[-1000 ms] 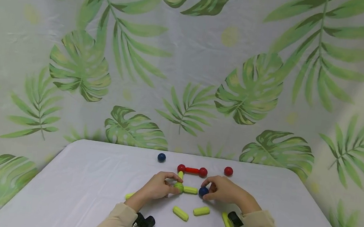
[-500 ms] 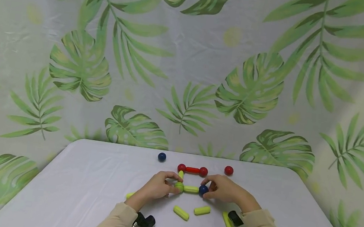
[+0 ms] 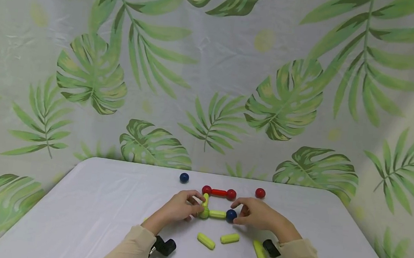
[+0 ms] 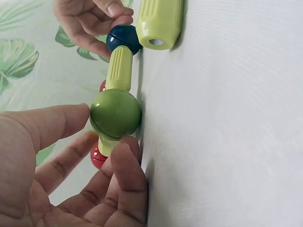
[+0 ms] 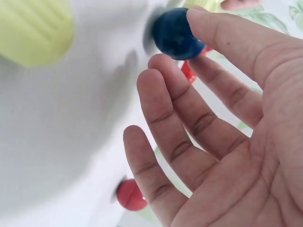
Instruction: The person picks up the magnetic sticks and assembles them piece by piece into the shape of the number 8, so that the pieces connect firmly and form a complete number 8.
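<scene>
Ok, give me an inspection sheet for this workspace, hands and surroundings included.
Surface: white table.
Job's things: red rod, two yellow-green rods, green ball, near blue ball and two red balls, forming a square lacking its right side.
Loose: at least three rods, far blue ball, lone red ball.
Clutter: nothing seen.
Hands: left hand at the green ball, right hand at the near blue ball; grip unclear.
Cables: nothing seen.
Surroundings: leaf-print backdrop behind the table.

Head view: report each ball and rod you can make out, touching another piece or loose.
Green ball: touching two yellow rods.
Near blue ball: touching one rod's end.
Far blue ball: loose.
Red rod: between two red balls, touching both.
Right red ball: loose.
Three front yellow rods: loose.
</scene>
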Demonstrator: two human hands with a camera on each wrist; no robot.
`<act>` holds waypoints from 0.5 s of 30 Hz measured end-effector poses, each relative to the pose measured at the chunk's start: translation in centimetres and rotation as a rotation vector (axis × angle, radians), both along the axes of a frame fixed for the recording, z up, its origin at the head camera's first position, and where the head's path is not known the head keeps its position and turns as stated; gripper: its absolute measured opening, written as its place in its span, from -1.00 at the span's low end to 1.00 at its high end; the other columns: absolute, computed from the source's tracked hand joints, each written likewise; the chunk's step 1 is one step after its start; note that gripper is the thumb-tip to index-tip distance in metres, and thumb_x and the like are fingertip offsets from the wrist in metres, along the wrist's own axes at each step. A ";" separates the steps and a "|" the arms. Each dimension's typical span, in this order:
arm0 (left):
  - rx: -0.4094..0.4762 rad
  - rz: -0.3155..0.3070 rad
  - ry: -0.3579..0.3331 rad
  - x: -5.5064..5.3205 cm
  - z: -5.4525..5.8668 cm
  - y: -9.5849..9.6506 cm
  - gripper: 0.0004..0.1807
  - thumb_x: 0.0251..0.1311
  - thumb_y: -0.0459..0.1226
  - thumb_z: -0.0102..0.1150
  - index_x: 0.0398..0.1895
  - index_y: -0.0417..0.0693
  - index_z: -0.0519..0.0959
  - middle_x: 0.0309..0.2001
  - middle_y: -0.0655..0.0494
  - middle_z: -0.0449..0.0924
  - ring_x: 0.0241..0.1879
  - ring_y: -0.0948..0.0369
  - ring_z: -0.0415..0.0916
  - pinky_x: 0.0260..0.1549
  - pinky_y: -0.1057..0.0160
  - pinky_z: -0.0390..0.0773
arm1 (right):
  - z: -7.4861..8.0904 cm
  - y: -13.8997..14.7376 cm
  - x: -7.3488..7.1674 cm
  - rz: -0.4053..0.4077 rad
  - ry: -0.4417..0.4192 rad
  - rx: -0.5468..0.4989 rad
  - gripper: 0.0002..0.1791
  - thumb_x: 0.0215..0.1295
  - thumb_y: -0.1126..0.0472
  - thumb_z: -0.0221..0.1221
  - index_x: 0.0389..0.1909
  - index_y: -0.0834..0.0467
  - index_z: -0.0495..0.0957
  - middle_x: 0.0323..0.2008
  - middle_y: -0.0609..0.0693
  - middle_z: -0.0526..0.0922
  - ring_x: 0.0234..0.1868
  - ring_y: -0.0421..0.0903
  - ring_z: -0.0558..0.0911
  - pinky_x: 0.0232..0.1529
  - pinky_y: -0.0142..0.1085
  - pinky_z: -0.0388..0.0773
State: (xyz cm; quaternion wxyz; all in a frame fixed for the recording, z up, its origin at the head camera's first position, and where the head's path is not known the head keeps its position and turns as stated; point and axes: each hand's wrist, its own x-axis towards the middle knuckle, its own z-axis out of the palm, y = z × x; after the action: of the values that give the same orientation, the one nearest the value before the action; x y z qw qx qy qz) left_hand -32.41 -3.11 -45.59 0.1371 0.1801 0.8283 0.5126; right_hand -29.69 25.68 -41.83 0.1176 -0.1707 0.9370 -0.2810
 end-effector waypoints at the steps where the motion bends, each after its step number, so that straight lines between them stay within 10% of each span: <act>1: -0.008 0.008 0.002 -0.1 0.0 0.1 -0.67 0.42 -0.21 0.36 0.18 -0.05 0.64 -0.13 -0.01 0.69 -0.31 0.18 0.66 -0.37 0.26 0.65 | 0.1 0.1 0.1 0.002 0.004 0.004 -0.59 0.31 0.17 0.49 0.14 0.08 0.67 -0.38 -0.07 0.62 -0.36 -0.12 0.54 -0.31 -0.30 0.51; 15: -0.093 0.176 0.045 -0.9 0.0 1.9 -0.39 0.42 -0.15 0.38 0.47 -0.03 0.49 -0.43 0.11 0.58 -0.65 0.25 0.42 -0.59 0.36 0.44 | 1.3 0.4 2.9 0.097 0.036 0.041 -0.67 0.33 0.20 0.47 0.07 0.13 0.70 -0.37 -0.11 0.60 -0.33 -0.14 0.54 -0.27 -0.33 0.51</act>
State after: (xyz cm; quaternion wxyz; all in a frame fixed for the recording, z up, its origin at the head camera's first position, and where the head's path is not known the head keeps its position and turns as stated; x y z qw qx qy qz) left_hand -33.26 -1.17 -45.62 0.0812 0.1117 0.8666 0.4796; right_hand -26.79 26.03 -40.52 0.1176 -0.2185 0.9352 -0.2525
